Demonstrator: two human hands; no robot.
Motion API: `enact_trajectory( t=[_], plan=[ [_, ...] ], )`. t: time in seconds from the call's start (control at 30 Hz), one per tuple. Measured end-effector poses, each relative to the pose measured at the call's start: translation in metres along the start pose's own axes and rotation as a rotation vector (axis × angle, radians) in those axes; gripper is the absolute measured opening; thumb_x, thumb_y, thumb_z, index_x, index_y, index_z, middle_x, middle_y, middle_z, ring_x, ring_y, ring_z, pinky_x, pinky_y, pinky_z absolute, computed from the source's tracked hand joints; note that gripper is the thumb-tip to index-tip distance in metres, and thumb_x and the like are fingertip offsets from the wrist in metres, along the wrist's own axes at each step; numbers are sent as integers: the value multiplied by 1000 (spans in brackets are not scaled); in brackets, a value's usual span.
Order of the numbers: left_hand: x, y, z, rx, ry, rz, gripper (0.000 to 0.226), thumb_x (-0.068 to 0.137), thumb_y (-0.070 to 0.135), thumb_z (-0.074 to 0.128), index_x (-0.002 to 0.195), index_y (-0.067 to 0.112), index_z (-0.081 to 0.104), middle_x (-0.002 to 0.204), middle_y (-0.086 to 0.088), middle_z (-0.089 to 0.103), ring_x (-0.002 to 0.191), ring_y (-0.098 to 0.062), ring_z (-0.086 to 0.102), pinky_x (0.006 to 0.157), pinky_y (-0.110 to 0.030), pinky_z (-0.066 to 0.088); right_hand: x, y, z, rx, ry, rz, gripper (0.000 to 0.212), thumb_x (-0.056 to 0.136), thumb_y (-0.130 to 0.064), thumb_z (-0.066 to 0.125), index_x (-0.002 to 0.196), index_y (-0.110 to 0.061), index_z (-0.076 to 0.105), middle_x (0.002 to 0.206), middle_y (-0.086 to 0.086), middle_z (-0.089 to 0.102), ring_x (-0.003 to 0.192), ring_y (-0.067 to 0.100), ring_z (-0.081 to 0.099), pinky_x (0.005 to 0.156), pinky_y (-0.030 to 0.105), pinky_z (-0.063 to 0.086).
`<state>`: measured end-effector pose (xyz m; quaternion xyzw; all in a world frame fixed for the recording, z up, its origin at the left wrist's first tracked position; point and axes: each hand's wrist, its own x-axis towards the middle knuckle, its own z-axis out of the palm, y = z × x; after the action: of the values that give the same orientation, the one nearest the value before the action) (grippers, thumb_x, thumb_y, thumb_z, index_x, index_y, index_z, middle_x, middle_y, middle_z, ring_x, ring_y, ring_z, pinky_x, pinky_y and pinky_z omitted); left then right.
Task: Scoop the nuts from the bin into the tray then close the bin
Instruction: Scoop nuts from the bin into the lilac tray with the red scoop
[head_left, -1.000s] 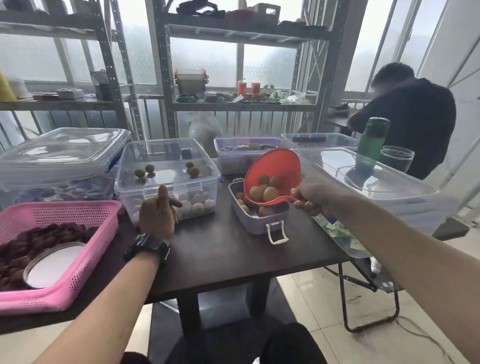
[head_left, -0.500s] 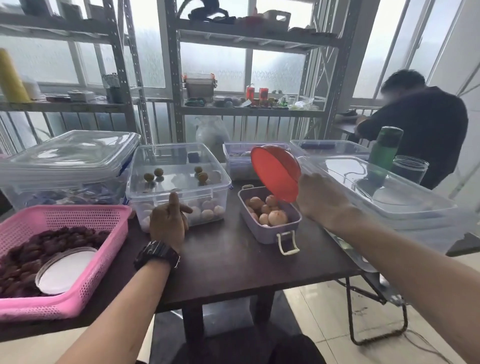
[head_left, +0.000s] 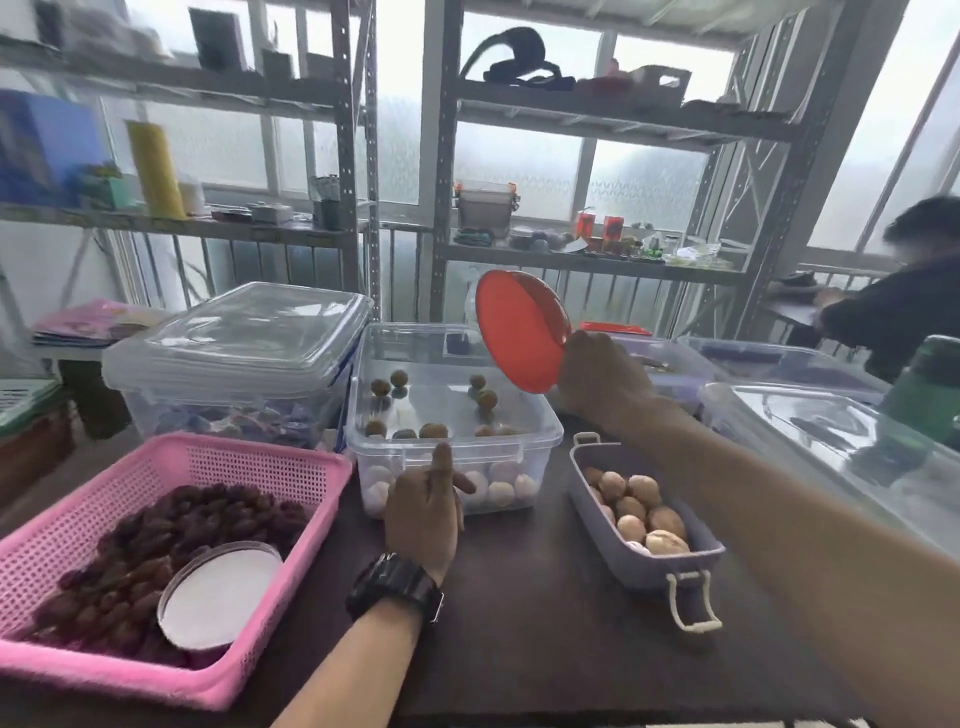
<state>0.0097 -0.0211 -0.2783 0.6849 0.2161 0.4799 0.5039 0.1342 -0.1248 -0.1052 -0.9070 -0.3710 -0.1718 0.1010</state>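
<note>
- Writing: none of it can be read; a dark label (head_left: 457, 343) on the far wall of the clear middle bin (head_left: 452, 447) and the red packs (head_left: 600, 228) on the shelf behind are too blurred.
- Right grip (head_left: 602, 382) is closed round the handle of a red scoop (head_left: 519, 332), held up in the air over the back right corner of the middle bin.
- The scoop stands tilted on its edge, its bowl facing left, and no nuts show in it.
- Left grip (head_left: 423, 509) holds nothing. It rests on the dark surface (head_left: 519, 649) just in front of the middle bin, forefinger raised and the other fingers loosely curled, with a black watch (head_left: 395, 590) on the wrist.
- Nuts (head_left: 631, 506), tan and brown, lie heaped in the lilac tray (head_left: 670, 571), which sits on the surface below the right forearm, its white loop handle toward the camera.
- A lilac-tinted bin (head_left: 680, 374) stands behind the right grip, with its contents mostly hidden.
- The middle bin has its lid on, with small brown balls (head_left: 485, 400) on the lid and pale round pieces (head_left: 501, 491) inside.
- To the left, a pink basket (head_left: 260, 467) holds dark red dried fruit (head_left: 156, 545) and a white round dish (head_left: 221, 597).
- At far right, a green bottle (head_left: 930, 395) stands on a large clear lid (head_left: 810, 426).
</note>
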Motion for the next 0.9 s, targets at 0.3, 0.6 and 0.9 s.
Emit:
enact_trajectory(
  t=[0.3,0.6,0.9],
  plan=[
    [4,-12,4,79,9,-60,88,82,86,19,50,20,66,36,9,52,46,-21,53,76,-53,53,45,-46,43,-121,-213,-77,39,88,-11,55,126,-4,54,124,14,58,111,35,60,86,41,48],
    [6,-13,4,202,54,-16,74,88,80,15,50,39,65,39,13,50,63,-28,65,77,-46,52,68,-57,61,-7,-521,-182,17,82,2,50,90,0,65,67,9,60,56,26,60,45,24,45],
    [5,-8,2,176,51,15,78,92,75,17,45,33,63,38,13,52,53,-22,63,73,-46,54,59,-72,89,781,-845,209,18,88,-3,36,91,-10,54,62,8,49,35,8,35,33,15,23]
  ],
)
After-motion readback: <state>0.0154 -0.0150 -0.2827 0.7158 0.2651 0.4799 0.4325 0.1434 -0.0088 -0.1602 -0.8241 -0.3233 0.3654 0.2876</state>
